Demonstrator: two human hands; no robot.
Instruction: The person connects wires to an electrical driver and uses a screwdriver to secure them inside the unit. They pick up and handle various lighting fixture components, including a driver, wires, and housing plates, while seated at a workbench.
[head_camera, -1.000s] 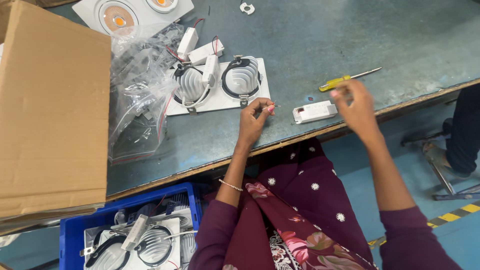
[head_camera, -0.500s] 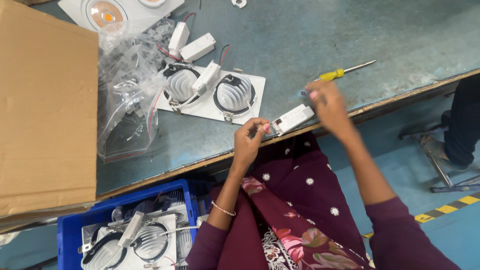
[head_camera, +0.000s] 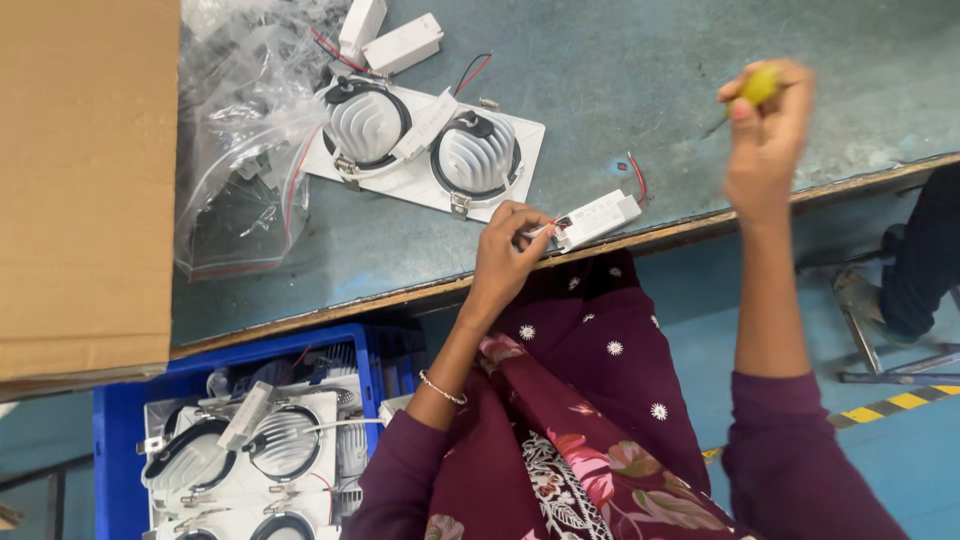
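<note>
White plastic driver box (head_camera: 598, 218) sits near the middle of the frame, right at the front edge of the blue-grey table (head_camera: 650, 70). The left hand (head_camera: 505, 250) pinches the thin wires coming off its left end. Over at the upper right, the right hand (head_camera: 765, 130) is closed in a fist around a yellow-handled screwdriver (head_camera: 757, 88), which looks a bit blurry. A white double lamp fitting (head_camera: 425, 150) lies just above the left hand, with a crumpled clear plastic bag (head_camera: 245, 140) beside it and a cardboard box (head_camera: 85, 180) on the left. A blue crate (head_camera: 120, 410) with more fittings is at the lower left.
</note>
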